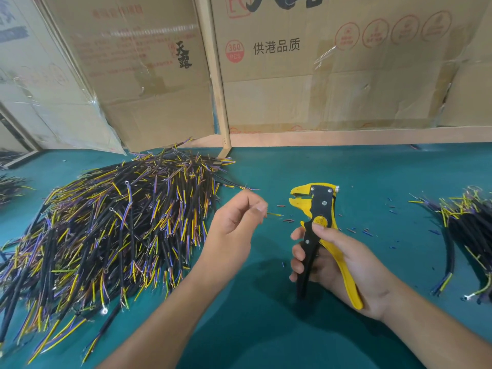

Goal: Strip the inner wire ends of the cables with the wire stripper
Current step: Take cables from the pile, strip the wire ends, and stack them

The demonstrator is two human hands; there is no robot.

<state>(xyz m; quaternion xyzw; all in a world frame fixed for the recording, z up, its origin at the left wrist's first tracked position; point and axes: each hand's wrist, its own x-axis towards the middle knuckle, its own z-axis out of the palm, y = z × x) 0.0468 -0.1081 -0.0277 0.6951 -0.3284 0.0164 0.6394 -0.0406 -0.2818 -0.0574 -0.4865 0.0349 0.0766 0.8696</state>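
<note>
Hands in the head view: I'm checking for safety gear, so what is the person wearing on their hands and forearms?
Nothing that shows. The left hand and the right hand are bare, with no gloves, rings, watch or wristband visible. Both forearms are uncovered right down to the frame edge, so no sleeves appear. Fingernails are short and unpainted.

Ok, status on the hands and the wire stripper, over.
Right hand grips yellow-and-black wire stripper, upright. Left hand pinches a thin yellow wire end, apart from the stripper's head. Nothing between them but insulation scraps on the green table.

Glossy yellow-and-black plastic wire stripper [319,222] on a matt teal desk [372,169]; creased cardboard boxes [319,75] under shiny tape behind.
</note>
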